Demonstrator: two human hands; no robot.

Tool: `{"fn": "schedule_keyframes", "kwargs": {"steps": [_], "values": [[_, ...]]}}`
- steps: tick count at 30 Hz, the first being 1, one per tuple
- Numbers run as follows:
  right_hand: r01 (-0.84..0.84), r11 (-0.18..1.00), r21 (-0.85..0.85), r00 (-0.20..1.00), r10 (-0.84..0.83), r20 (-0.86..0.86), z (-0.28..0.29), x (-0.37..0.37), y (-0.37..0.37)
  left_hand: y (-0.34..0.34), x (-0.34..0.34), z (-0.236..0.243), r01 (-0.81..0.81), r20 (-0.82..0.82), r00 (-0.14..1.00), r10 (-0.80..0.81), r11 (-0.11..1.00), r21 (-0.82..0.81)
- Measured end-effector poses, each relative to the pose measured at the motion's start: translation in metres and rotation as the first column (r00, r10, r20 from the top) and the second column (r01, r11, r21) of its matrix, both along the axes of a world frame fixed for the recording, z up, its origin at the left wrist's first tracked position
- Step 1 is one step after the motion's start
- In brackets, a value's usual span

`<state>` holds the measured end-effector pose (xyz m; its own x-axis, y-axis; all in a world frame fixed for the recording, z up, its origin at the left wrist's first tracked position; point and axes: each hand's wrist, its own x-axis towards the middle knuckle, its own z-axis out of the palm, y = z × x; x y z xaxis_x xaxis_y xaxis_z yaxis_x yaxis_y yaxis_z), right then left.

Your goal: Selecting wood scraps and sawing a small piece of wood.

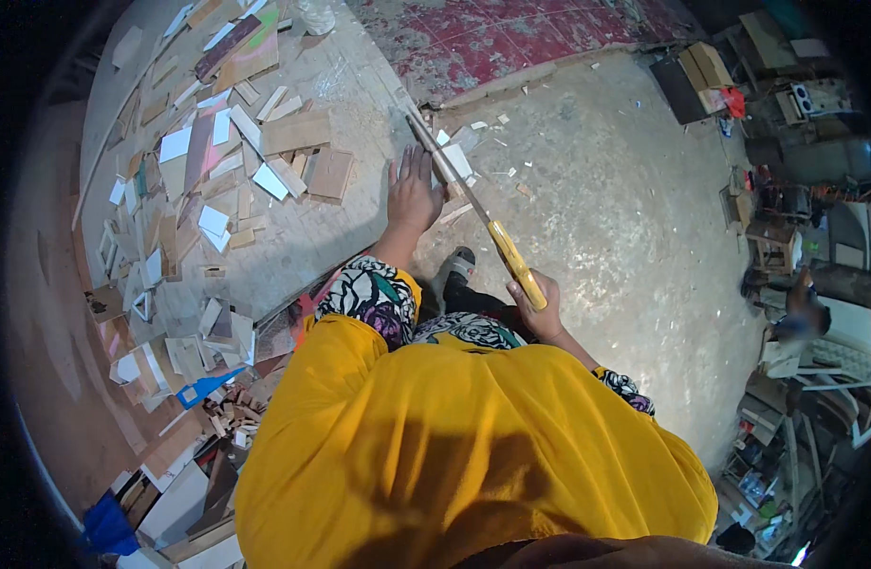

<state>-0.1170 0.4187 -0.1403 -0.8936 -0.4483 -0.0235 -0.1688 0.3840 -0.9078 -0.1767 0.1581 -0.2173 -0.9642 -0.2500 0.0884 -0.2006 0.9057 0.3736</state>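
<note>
My right hand [542,308] is closed round the yellow handle [516,264] of a long, straight hand saw. Its narrow blade [475,204] runs forward and left to the edge of the worktable [293,247]; its teeth are too small to make out. At that edge my left hand [416,194] lies flat, palm down, its fingers stretched forward beside the blade. A pale wood strip [443,163] lies along the edge next to those fingers, partly hidden by the blade. Whether the left fingers press on the strip, I cannot tell.
Several wood and white-faced board offcuts [331,175] cover the table's left part. More scraps are heaped at lower left near a blue piece [208,387]. White chips [478,125] dot the concrete floor [625,228]. A person [804,318] is at far right among furniture.
</note>
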Motion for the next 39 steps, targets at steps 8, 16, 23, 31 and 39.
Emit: {"fn": "schedule_keyframes", "kwargs": {"steps": [8, 16, 23, 31, 39], "values": [[-0.204, 0.978, -0.042, 0.979, 0.205, -0.001, -0.031, 0.034, 0.002, -0.001, 0.036, -0.004, -0.009, 0.033, 0.999, 0.013, 0.993, -0.12], [-0.212, 0.973, -0.095, 0.977, 0.214, 0.011, -0.036, 0.044, -0.003, 0.004, 0.035, -0.006, -0.03, -0.088, 0.996, 0.029, 1.0, -0.008], [-0.127, 0.981, -0.145, 0.992, 0.125, -0.018, -0.043, 0.042, -0.003, 0.002, 0.037, -0.004, 0.021, -0.168, 0.985, -0.026, 0.999, -0.028], [-0.023, 0.978, -0.209, 0.999, 0.014, -0.042, -0.042, 0.049, -0.018, 0.001, 0.038, -0.01, -0.029, -0.2, 0.98, 0.006, 0.993, -0.114], [-0.043, 0.974, -0.22, 0.997, 0.026, -0.079, -0.06, 0.019, -0.055, 0.007, 0.034, -0.001, -0.027, -0.214, 0.977, 0.016, 0.999, -0.047]]}}
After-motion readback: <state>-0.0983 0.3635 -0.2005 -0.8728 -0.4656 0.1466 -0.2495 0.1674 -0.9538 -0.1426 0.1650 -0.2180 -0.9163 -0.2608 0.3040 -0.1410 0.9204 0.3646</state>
